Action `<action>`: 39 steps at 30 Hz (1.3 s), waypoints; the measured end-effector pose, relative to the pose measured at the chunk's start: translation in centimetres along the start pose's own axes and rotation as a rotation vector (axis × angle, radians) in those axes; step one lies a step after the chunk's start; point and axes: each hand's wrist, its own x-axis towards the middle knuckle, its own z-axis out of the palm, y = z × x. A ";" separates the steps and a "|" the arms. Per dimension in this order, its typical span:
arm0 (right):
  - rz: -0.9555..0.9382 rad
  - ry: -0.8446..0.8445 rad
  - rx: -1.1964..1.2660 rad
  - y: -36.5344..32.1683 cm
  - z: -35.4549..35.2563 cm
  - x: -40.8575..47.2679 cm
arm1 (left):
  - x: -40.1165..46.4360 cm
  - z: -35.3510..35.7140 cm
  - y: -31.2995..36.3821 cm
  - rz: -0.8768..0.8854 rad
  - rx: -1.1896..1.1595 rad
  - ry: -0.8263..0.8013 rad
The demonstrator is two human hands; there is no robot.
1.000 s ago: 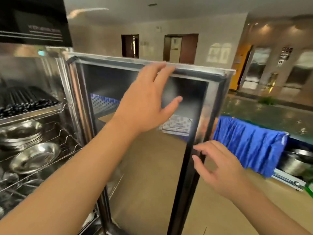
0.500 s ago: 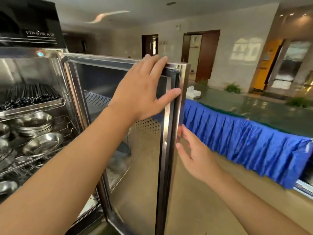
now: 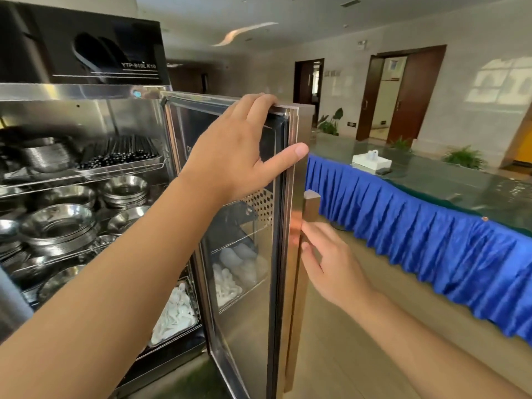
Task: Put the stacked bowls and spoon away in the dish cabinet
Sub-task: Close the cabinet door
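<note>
The steel dish cabinet (image 3: 86, 92) stands open at the left. Its wire shelves hold stacked steel bowls (image 3: 57, 228), a tray of dark chopsticks (image 3: 121, 156) and a tray of white spoons (image 3: 175, 315) at the bottom. The glass door (image 3: 244, 283) swings out toward me, nearly edge-on. My left hand (image 3: 239, 151) lies over the door's top corner, fingers hooked on the upper edge and thumb on the outer frame. My right hand (image 3: 331, 263) presses flat-fingered against the door's vertical bar handle (image 3: 311, 205). Neither hand carries a bowl or spoon.
A long table with a blue pleated skirt (image 3: 431, 254) and glossy green top runs along the right, close to the door's edge. A white box (image 3: 371, 162) sits on it. Tan floor lies between the door and the table. Wooden doors (image 3: 403, 93) and plants line the far wall.
The door has swung from facing me to nearly edge-on, showing more of the shelves. My left hand stayed on its top corner; my right hand moved onto the bar handle.
</note>
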 end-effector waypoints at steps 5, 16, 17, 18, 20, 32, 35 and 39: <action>-0.207 0.056 -0.027 -1.7 0.6 0.4 | -2.7 -3.2 -0.9 -0.059 0.017 0.041; -0.146 0.175 0.418 -9.0 7.8 1.4 | -9.4 -11.5 -5.1 -0.166 0.180 0.098; -0.129 0.143 0.478 -9.7 8.3 1.4 | -10.0 -12.2 -5.6 -0.194 0.201 0.089; -0.117 0.106 0.520 -10.5 9.0 1.4 | -10.6 -12.9 -6.1 -0.221 0.221 0.084; -0.117 0.051 0.536 -12.1 10.3 1.6 | -11.9 -14.3 -7.2 -0.266 0.250 0.083; -0.051 -0.332 0.604 -21.3 19.5 4.7 | -19.5 -20.7 -14.6 -0.510 0.493 0.136; 0.005 -0.471 0.641 -23.6 23.1 5.4 | -21.2 -21.9 -17.1 -0.548 0.548 0.141; 0.040 -0.580 0.758 -26.5 27.5 6.8 | -23.7 -23.0 -21.0 -0.595 0.595 0.102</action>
